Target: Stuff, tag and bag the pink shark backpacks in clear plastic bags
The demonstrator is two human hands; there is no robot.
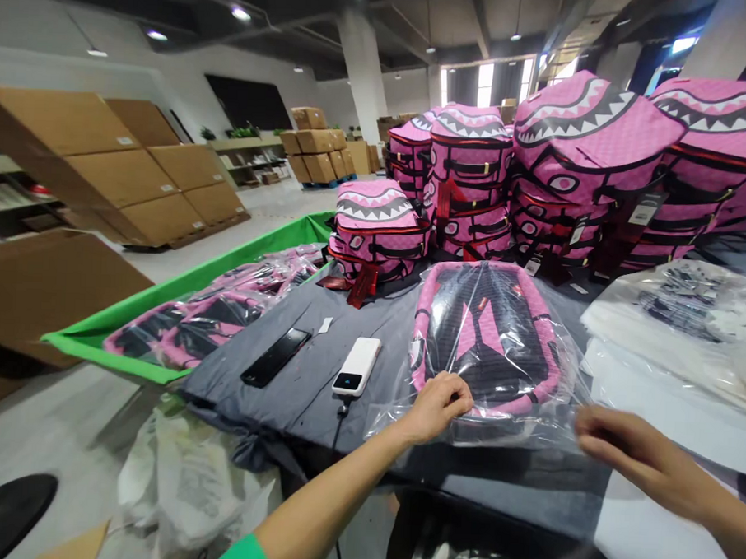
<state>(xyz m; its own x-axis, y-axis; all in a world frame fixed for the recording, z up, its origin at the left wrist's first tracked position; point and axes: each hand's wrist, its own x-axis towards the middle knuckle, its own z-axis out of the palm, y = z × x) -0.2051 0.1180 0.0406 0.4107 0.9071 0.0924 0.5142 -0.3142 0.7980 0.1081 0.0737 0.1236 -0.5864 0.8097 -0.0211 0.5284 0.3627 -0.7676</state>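
A pink and black backpack (pixel 548 316) lies back side up on the table, inside a clear plastic bag (pixel 496 433). My left hand (pixel 440 404) has its fingers curled on the bag at the near edge of the backpack. Off the near right corner, my right hand (pixel 629 446) pinches the loose plastic, which stretches toward it; this hand is a little blurred. To the left of the bag are a white power bank (pixel 364 363) with a cable and a black phone (pixel 276 358).
Pink shark-mouth backpacks (pixel 471 152) stand stacked along the table's far side. A green-edged bin (pixel 116 342) at left holds bagged backpacks. Plastic bags (pixel 686 326) lie at right. Cardboard boxes (pixel 124 170) and a bundle of plastic (pixel 191 478) are on the left.
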